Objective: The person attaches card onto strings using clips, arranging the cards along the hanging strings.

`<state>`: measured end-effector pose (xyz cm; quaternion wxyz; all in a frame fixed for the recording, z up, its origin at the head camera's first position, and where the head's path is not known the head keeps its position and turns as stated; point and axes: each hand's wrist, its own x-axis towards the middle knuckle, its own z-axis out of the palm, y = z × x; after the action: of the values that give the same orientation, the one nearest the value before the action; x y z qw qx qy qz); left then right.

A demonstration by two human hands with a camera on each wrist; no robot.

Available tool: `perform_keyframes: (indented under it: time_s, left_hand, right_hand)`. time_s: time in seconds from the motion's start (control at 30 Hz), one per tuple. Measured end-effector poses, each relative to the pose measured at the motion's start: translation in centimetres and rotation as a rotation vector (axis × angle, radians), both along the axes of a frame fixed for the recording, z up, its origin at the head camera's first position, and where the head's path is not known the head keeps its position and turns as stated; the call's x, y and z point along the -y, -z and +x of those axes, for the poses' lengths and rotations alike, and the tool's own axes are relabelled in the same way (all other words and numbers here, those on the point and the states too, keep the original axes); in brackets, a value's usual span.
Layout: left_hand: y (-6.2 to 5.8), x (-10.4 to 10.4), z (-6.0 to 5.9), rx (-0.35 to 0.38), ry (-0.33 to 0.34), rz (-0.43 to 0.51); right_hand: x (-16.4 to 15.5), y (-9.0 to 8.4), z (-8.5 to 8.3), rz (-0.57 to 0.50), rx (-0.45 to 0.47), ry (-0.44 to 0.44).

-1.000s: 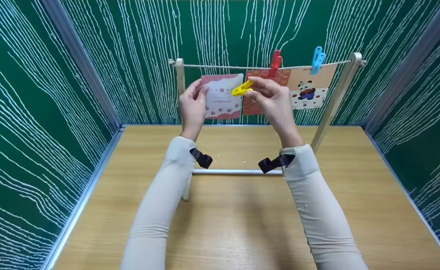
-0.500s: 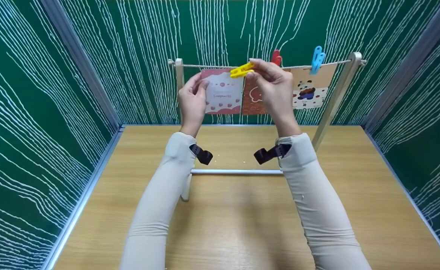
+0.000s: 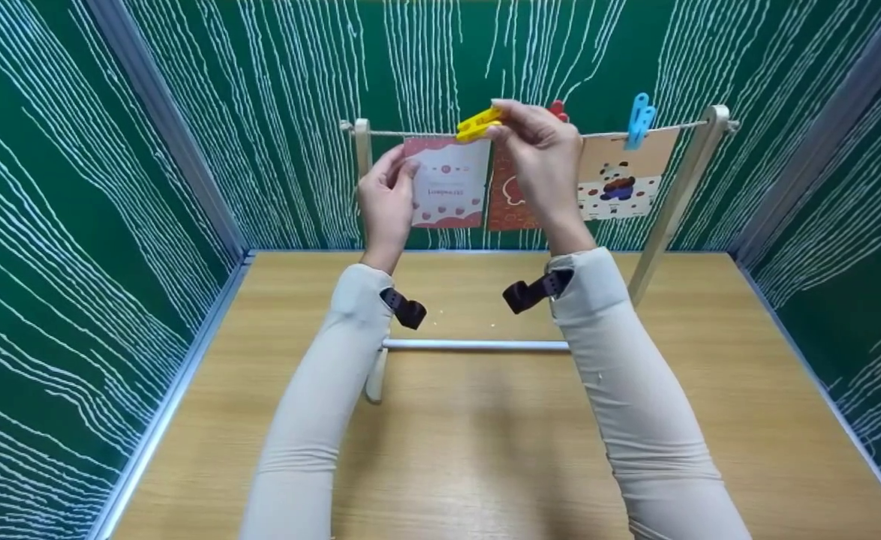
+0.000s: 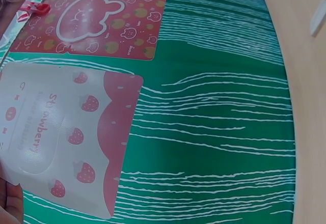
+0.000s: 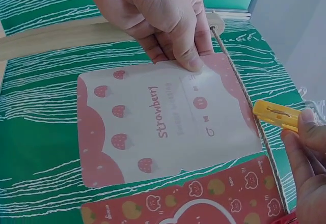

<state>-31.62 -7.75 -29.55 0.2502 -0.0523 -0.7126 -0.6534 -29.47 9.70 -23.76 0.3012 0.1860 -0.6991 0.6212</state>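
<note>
My left hand [image 3: 386, 204] pinches the left edge of a pink and white strawberry card [image 3: 448, 184], thumb in front. The card's top edge lies along a rope [image 5: 237, 71] strung between two wooden posts. Between thumb and fingertips, my right hand [image 3: 542, 154] holds a yellow clothespin [image 3: 478, 124]. In the right wrist view, the clothespin's tip is right at the rope and the card's top edge. Partly behind my right hand hangs a red bear card [image 3: 512, 199], its red clothespin [image 3: 558, 110] mostly hidden.
A panda card [image 3: 619, 187] hangs at the right under a blue clothespin [image 3: 640, 121]. The right wooden post [image 3: 677, 199] stands beside it. A pale crossbar [image 3: 478, 345] runs low over the wooden table [image 3: 448, 442]. Green walls with white lines surround it.
My left hand has raised the strawberry card up to the rope. My right hand has moved up and slightly left, bringing the yellow clothespin to the card's top edge.
</note>
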Motion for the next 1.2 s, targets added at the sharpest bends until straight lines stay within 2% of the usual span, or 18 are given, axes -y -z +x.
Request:
perform_keyframes:
  time_s: [0.1,0.17,0.3,0.37,0.67,0.83,1.2]
  left_hand:
    - [-0.3,-0.1,0.3,0.006,-0.004,-0.001]
    - [-0.7,-0.2,0.9,0.005,-0.012,-0.008]
    - [-1.5,-0.5,2.1,0.003,-0.025,-0.018]
    - [-1.7,-0.5,2.3,0.001,-0.023,-0.014]
    - [-0.3,0.0,0.4,-0.031,-0.012,-0.014]
    - [-0.1,0.1,0.4,-0.046,-0.001,-0.019]
    - [0.3,0.4,0.4,-0.03,-0.019,-0.043]
  right_hand:
    - [0.2,-0.5,0.0,0.045,0.05,0.03]
    - [0.4,-0.8,-0.1,0.072,0.066,0.037]
    - [0.7,-1.0,-0.3,0.126,0.057,0.036]
    - [0.8,-1.1,-0.3,0.155,0.06,0.045]
    - [1.6,-1.6,-0.3,0.286,0.039,0.085]
    - [2.1,-1.7,-0.3,0.357,0.018,0.093]
    - [2.7,-1.5,-0.1,0.506,-0.038,0.119]
